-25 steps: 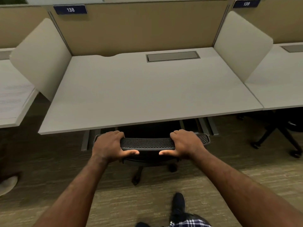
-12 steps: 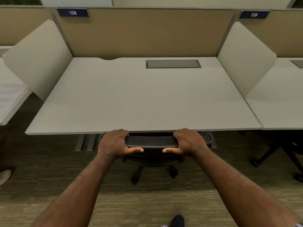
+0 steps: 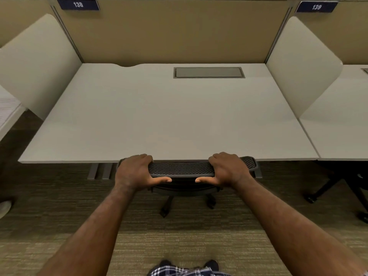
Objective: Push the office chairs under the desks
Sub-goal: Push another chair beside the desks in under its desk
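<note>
A black office chair [image 3: 182, 168] with a mesh back stands at the front edge of a white desk [image 3: 163, 116]. Its seat is hidden beneath the desktop; only the top of the backrest and some castors show. My left hand [image 3: 134, 172] grips the left part of the backrest top. My right hand [image 3: 227, 170] grips the right part. The fingers of both wrap over the top, thumbs pointing inward along the near side. The backrest top touches or nearly touches the desk's edge.
White side dividers [image 3: 298, 62] and a tan back panel [image 3: 175, 30] with number plates enclose the desk. A grey cable hatch [image 3: 208, 72] sits at its rear. Another chair's black base [image 3: 338, 186] shows under the right desk. Papers [image 3: 6, 110] lie on the left desk. Carpet covers the floor.
The chair has rolled forward with both hands on its backrest, going further beneath the desk. I have stepped closer to the desk.
</note>
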The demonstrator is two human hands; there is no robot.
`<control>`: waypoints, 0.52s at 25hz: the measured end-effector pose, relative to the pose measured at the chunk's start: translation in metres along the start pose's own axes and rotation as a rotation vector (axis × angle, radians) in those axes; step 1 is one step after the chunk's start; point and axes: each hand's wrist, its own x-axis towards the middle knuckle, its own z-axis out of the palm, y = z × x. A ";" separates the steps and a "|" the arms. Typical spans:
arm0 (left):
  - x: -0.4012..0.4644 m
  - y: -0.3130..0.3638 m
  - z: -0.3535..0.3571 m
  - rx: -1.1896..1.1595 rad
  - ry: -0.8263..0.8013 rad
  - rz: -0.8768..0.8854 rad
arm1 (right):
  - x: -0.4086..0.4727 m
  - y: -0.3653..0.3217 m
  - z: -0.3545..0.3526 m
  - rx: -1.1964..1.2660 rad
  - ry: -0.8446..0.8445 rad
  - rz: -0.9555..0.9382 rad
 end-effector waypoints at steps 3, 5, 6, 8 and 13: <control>-0.001 0.000 -0.002 0.006 -0.008 -0.004 | 0.000 -0.002 0.000 -0.005 0.000 0.017; -0.001 0.002 -0.003 -0.006 -0.024 -0.003 | -0.001 -0.003 -0.002 0.001 -0.012 0.039; -0.001 0.002 -0.004 -0.011 -0.028 0.000 | -0.002 -0.004 -0.003 0.002 -0.023 0.052; -0.001 0.001 -0.006 -0.021 -0.040 0.008 | -0.004 -0.007 -0.005 0.004 -0.044 0.088; -0.002 0.001 -0.010 -0.041 -0.064 0.035 | -0.020 -0.023 0.000 0.007 -0.024 0.265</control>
